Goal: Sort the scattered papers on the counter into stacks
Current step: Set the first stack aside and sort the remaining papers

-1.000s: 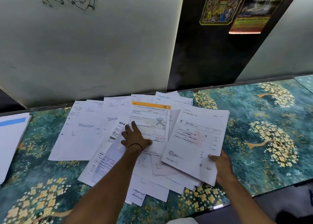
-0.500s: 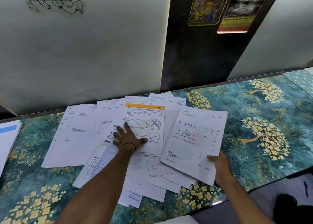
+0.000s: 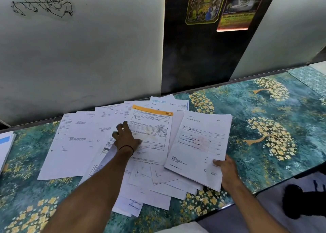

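Scattered white papers (image 3: 75, 144) lie overlapping on the teal flowered counter (image 3: 264, 127). On top in the middle is a sheet with an orange header (image 3: 155, 127). My left hand (image 3: 126, 138) rests on this sheet's left edge, fingers curled at the edge and thumb flat on the page. My right hand (image 3: 226, 171) grips the near right corner of a thin stack of printed sheets (image 3: 201, 144), thumb on top, which lies slightly raised over the pile's right side. More sheets (image 3: 150, 194) stick out toward the counter's front edge.
Another paper stack with a blue band (image 3: 5, 144) sits at the far left. A white wall and a dark panel with posters (image 3: 220, 7) rise right behind the counter. The counter's front edge (image 3: 247, 195) runs near my right wrist; a dark object (image 3: 296, 201) lies on the floor.
My left hand's fingers have curled in at the orange-header sheet's left edge. My right hand keeps its hold on the stack. The view has shifted a little to the right.
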